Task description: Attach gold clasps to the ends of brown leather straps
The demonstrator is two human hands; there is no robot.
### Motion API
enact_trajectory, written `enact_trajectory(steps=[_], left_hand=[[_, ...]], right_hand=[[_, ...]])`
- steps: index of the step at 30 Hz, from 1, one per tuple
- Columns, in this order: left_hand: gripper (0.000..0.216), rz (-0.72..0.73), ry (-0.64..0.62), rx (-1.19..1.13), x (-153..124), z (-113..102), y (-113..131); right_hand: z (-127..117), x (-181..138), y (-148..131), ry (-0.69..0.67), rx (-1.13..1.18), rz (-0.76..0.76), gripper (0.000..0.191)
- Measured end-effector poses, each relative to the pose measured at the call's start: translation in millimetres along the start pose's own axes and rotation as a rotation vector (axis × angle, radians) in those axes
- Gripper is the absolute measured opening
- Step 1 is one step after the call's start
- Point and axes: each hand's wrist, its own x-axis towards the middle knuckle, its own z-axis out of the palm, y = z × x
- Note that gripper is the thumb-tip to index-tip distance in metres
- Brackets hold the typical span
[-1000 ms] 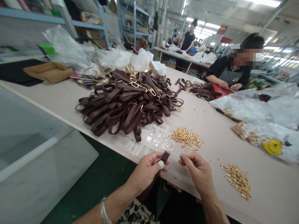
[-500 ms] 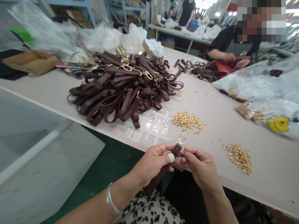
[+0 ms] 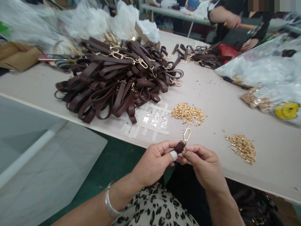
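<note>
Your left hand [image 3: 151, 162] grips the brown strap [image 3: 180, 147], apparently steadying it beside the small gold piece [image 3: 184, 150] your right hand [image 3: 205, 164] pinches.

Head-worn view, facing forward, angled down; table [image 3: 272, 153] near

A pale table [image 3: 270, 150] stands above green floor [image 3: 110, 157], a farther worktable [image 3: 162, 11] beyond.
</note>
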Motion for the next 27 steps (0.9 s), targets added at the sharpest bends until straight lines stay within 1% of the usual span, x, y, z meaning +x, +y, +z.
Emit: enact_trajectory(steps=[6, 11, 15, 17, 19, 22, 25, 27], left_hand=[[0.039, 0.070, 0.038, 0.120, 1.2, -0.1, -4.0], [0.040, 0.146, 0.017, 0.219, 1.0, 0.5, 0.6], [0.043, 0.184, 0.003, 0.367, 1.6, 0.5, 4.0], [0.046, 0.201, 0.008, 0.441, 1.5, 0.3, 3.5], [0.048, 0.209, 0.016, 0.509, 1.2, -0.4, 0.3], [0.044, 0.220, 0.043, 0.601, 1.2, -1.2, -9.0], [0.039, 0.249, 0.073, 0.637, 3.3, 0.7, -18.7], [0.039, 0.201, 0.053, 0.590, 6.6, 3.8, -22.9]], right_hand=[[-0.3, 3.9, -1.9, 0.005, -0.108, 0.072, 0.017], [2.2, 5.7, -2.8, -0.008, -0.050, 0.119, 0.014], [8.1, 6.3, -5.6, -0.013, -0.011, 0.093, 0.014], [10.2, 6.5, -7.0, 0.003, 0.015, 0.074, 0.017], [10.9, 6.9, -7.6, 0.023, 0.040, 0.057, 0.024], [10.2, 7.2, -5.0, 0.038, 0.049, 0.046, 0.032], [9.0, 5.9, 0.2, 0.028, 0.047, 0.034, 0.032], [4.4, 5.6, 0.6, 0.024, 0.001, 0.020, 0.030]])
